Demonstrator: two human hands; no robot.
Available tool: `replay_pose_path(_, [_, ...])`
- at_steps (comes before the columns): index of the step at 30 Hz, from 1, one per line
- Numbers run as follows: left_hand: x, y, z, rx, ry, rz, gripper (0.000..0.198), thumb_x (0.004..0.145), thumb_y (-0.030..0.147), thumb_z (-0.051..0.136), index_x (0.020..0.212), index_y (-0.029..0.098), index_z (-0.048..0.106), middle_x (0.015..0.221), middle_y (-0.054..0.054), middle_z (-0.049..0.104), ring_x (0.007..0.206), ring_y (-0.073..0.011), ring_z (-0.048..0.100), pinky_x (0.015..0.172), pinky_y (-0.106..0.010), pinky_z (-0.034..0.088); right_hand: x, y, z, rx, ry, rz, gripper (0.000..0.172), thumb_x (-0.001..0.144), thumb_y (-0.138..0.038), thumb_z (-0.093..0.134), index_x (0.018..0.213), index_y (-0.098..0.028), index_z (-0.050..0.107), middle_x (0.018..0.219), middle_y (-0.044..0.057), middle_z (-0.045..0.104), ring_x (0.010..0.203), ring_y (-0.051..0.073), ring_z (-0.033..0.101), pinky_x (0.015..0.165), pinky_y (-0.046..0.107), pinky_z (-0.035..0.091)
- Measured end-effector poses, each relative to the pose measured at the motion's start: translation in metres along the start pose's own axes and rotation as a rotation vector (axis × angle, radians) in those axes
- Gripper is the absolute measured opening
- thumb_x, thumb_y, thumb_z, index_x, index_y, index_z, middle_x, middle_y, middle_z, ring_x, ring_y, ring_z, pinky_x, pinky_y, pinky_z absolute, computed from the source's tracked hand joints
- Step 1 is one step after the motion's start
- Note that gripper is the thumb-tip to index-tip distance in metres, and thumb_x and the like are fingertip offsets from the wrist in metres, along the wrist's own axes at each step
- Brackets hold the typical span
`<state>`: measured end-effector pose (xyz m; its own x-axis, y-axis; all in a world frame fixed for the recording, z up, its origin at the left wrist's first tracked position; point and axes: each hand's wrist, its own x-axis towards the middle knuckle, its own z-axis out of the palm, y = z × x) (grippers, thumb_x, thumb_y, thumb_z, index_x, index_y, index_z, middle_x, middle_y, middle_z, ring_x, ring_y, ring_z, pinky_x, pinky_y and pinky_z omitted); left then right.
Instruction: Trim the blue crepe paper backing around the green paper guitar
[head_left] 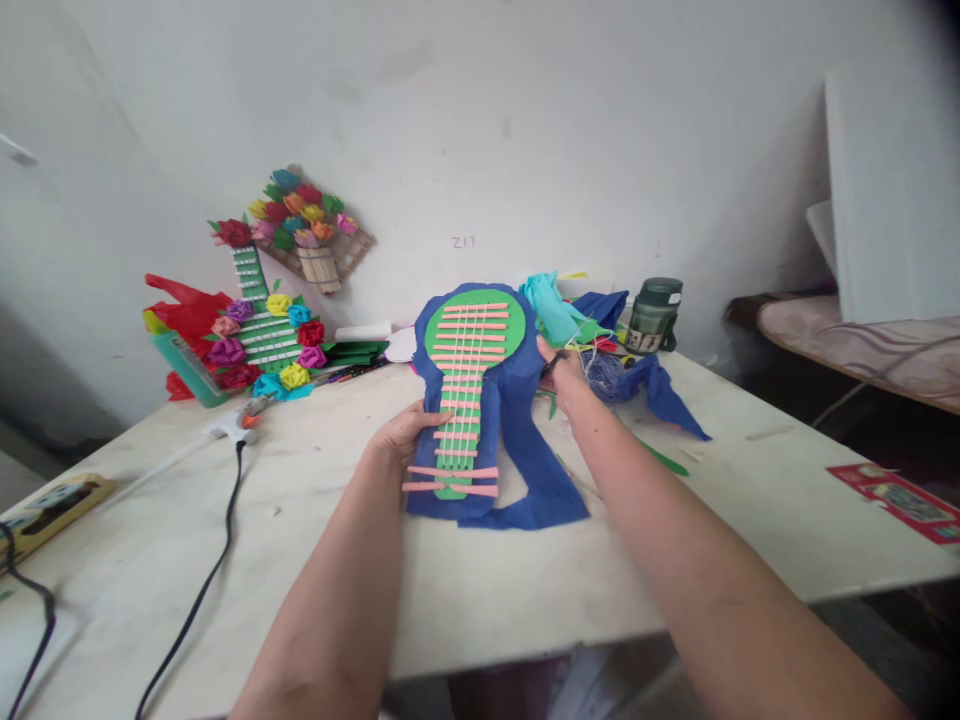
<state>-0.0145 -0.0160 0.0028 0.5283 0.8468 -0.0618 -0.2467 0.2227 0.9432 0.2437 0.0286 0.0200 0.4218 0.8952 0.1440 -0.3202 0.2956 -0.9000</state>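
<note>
A green guitar-shaped craft [459, 425] with pink rolled strips and white strings lies on blue paper [551, 485], its round part away from me. My left hand [405, 432] grips the narrow part at its left edge, thumb on top. At the upper right edge of the blue paper is my right hand [556, 368], closed around dark-handled scissors [553, 362]; their blades are hidden. The blue paper extends in a loose strip to the right of the craft and curves back below it.
A finished flower-trimmed guitar craft [270, 330] and a glue gun [241, 422] with a black cord are at left. Blue string [604, 375], coloured paper [551, 305] and a dark green bottle [654, 315] stand at back right. A power strip [56, 510] is far left.
</note>
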Motion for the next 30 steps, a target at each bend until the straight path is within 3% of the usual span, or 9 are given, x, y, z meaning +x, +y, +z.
replay_pose_path(5, [0.002, 0.001, -0.001, 0.074, -0.065, -0.07, 0.035, 0.064, 0.014, 0.074, 0.098, 0.008, 0.068, 0.09, -0.015, 0.071, 0.076, -0.0268, 0.069, 0.075, -0.038, 0.055, 0.003, -0.007, 0.0, 0.102, -0.109, 0.08, 0.028, 0.061, -0.032, 0.077, 0.08, -0.017, 0.062, 0.063, 0.002, 0.067, 0.058, 0.019, 0.064, 0.057, 0.032, 0.055])
replay_pose_path(14, [0.001, 0.003, -0.003, 0.166, -0.106, -0.117, 0.04, 0.062, 0.016, 0.076, 0.1, 0.008, 0.068, 0.095, -0.015, 0.071, 0.08, -0.0262, 0.069, 0.08, -0.037, 0.053, 0.009, 0.0, -0.008, 0.114, -0.207, 0.135, 0.036, 0.056, -0.011, 0.072, 0.091, -0.015, 0.066, 0.074, 0.003, 0.073, 0.068, 0.021, 0.068, 0.071, 0.038, 0.057])
replay_pose_path(19, [0.0, 0.005, -0.004, 0.169, -0.091, -0.137, 0.041, 0.062, 0.015, 0.076, 0.101, 0.009, 0.068, 0.094, -0.015, 0.071, 0.079, -0.0253, 0.069, 0.08, -0.036, 0.053, 0.011, -0.004, -0.011, 0.05, -0.248, 0.197, 0.034, 0.057, -0.012, 0.071, 0.09, -0.014, 0.067, 0.071, 0.004, 0.073, 0.069, 0.022, 0.069, 0.071, 0.037, 0.057])
replay_pose_path(25, [-0.001, 0.006, -0.004, 0.167, -0.08, -0.118, 0.037, 0.063, 0.014, 0.075, 0.099, 0.01, 0.068, 0.092, -0.015, 0.071, 0.081, -0.0274, 0.068, 0.08, -0.037, 0.053, 0.009, -0.005, -0.014, 0.051, -0.3, 0.132, 0.034, 0.053, -0.01, 0.073, 0.085, -0.014, 0.067, 0.07, 0.004, 0.072, 0.065, 0.022, 0.068, 0.066, 0.037, 0.057])
replay_pose_path(30, [-0.014, 0.011, 0.004, 0.062, -0.036, -0.106, 0.034, 0.067, 0.021, 0.073, 0.099, 0.012, 0.067, 0.091, -0.015, 0.071, 0.08, -0.029, 0.068, 0.077, -0.041, 0.053, 0.005, -0.002, -0.008, 0.131, -0.189, 0.123, 0.028, 0.056, -0.009, 0.07, 0.083, -0.014, 0.064, 0.064, 0.003, 0.069, 0.062, 0.021, 0.066, 0.063, 0.037, 0.056])
